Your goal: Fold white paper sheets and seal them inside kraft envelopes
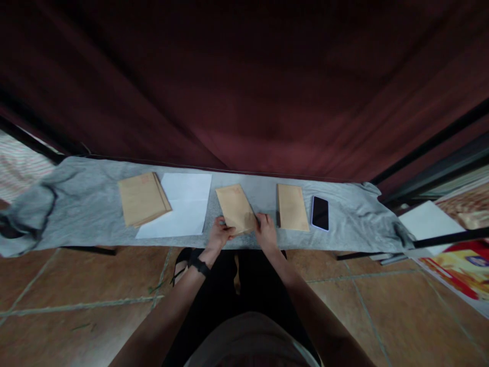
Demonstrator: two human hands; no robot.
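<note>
A brown paper envelope (237, 208) lies tilted between my two hands, over the grey cloth on the narrow table. My left hand (220, 234) grips its lower left corner, thumb on top and fingers at the edge. At the lower right edge, my right hand (266, 232) is closed on the same envelope, its fingertips partly hidden. A stack of brown envelopes (292, 206) sits to the right of my right hand. Farther left, another pile of brown envelopes (141, 199), slightly fanned, partly covers sheets of white paper (187, 204).
A phone (320, 213) with a dark screen lies right of the right-hand stack. The grey cloth (84, 204) covers the tabletop and bunches at both ends. Behind the table hangs a dark red curtain (244, 112). A red and yellow printed box (458, 265) is at the far right.
</note>
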